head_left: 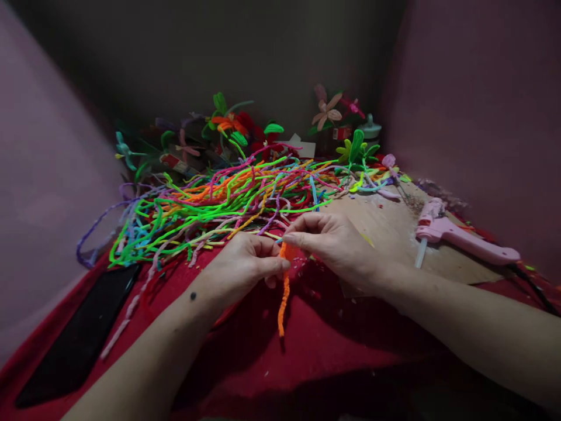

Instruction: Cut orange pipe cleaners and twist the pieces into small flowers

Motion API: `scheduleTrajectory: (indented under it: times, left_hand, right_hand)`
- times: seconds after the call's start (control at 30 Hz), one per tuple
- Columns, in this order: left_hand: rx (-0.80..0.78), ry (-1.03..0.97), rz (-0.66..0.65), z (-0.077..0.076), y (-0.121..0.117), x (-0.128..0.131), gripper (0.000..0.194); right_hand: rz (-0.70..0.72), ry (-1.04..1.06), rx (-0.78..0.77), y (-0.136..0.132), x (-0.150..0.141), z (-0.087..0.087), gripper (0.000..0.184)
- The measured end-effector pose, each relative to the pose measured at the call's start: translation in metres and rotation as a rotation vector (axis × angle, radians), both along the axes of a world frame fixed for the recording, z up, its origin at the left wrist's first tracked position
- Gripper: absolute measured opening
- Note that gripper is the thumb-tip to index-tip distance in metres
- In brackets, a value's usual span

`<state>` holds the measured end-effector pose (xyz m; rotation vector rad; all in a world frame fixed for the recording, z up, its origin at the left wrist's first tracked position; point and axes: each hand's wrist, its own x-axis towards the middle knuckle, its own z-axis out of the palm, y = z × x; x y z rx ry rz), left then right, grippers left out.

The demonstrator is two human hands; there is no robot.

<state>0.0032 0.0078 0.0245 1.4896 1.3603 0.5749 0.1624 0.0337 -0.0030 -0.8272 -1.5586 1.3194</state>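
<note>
An orange pipe cleaner (284,298) hangs down between my two hands, its lower end loose over the red cloth. My left hand (254,257) pinches it partway along, thumb on top and fingers curled beneath. Just above, my right hand (322,237) has its thumb and forefinger closed on the upper end. A bit of blue shows between the fingertips there; what it belongs to is hidden. Right behind my hands lies a big tangled heap of pipe cleaners (210,204) in green, orange, pink, purple and other colours.
A pink glue gun (468,234) rests on a cardboard sheet (381,222) at the right, its cord trailing off. At the left lies a black flat phone-like object (79,339). Pipe-cleaner flowers (326,111) and a lidded jar (370,128) stand along the back, on red cloth (333,351).
</note>
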Motion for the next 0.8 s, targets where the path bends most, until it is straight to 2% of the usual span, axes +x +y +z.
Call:
scheduleTrajectory:
  times: [0.17,0.27,0.37,0.5,0.67,0.8]
  left_hand:
    - [-0.035,-0.025,-0.098,-0.007,0.0,0.002,0.011]
    - [-0.047,-0.064,-0.118,-0.009,0.0,0.001,0.01]
    - [-0.041,-0.122,-0.096,-0.006,-0.001,-0.001,0.017]
    - [-0.006,-0.123,-0.067,-0.002,0.0,-0.002,0.016]
    - [0.076,-0.074,0.036,-0.001,0.002,-0.007,0.01]
    - [0.098,-0.072,0.108,0.001,0.004,-0.011,0.017]
  right_hand:
    - [-0.057,-0.062,0.059,-0.004,-0.003,0.0,0.012]
    - [-0.031,-0.041,0.036,-0.003,-0.004,-0.001,0.011]
    - [0.044,0.015,-0.056,-0.002,-0.004,-0.002,0.015]
    - [0.126,0.06,-0.258,-0.004,-0.005,-0.003,0.017]
    - [0.056,0.089,-0.279,-0.001,-0.006,-0.009,0.016]
    - [0.099,0.17,-0.367,0.002,-0.006,-0.012,0.018]
